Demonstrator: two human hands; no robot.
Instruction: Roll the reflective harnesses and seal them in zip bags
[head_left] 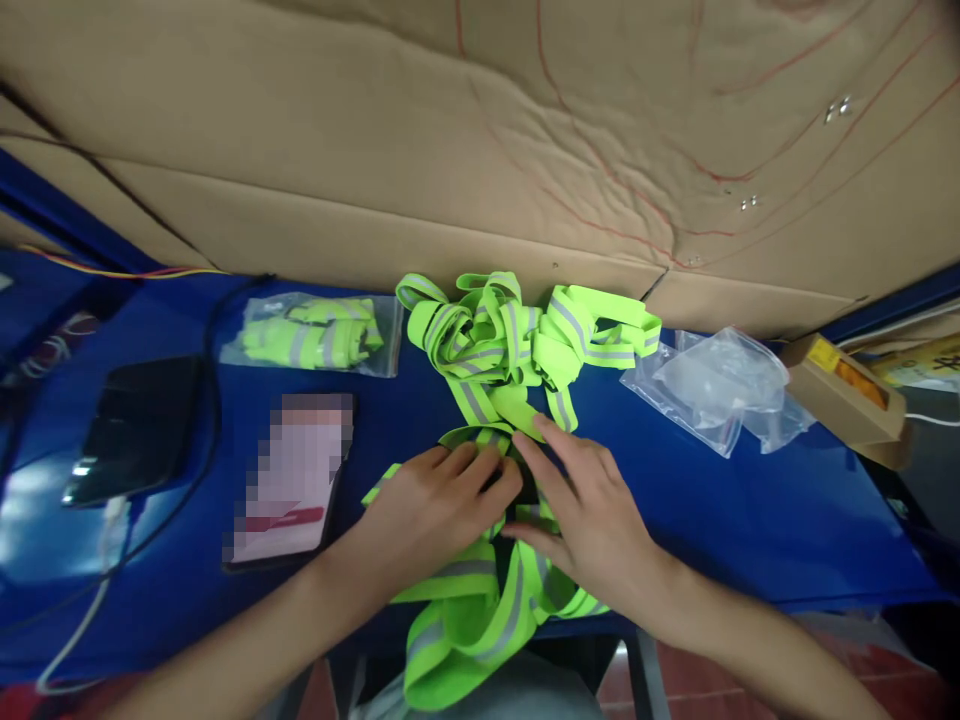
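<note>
Curled fingers of my left hand [450,500] press on a lime-green reflective strap [450,660] with a grey stripe. Part of this strap hangs in loops over the table's front edge. Just to the right, my right hand [589,505] has its fingers stretched and thumb apart, its fingertips at the bands. Beyond both hands lies a tangled heap of similar reflective straps [487,345], some rolled. Where the left fingertips meet the strap is partly hidden by the hand itself.
On the blue table [750,520], a clear bag of folded straps [311,335] lies at the back left. A lit phone [296,480] and a dark device [135,430] with a white cable are left. Empty clear bags [720,385] and a small cardboard box [847,400] are right. Cardboard [337,130] stands behind.
</note>
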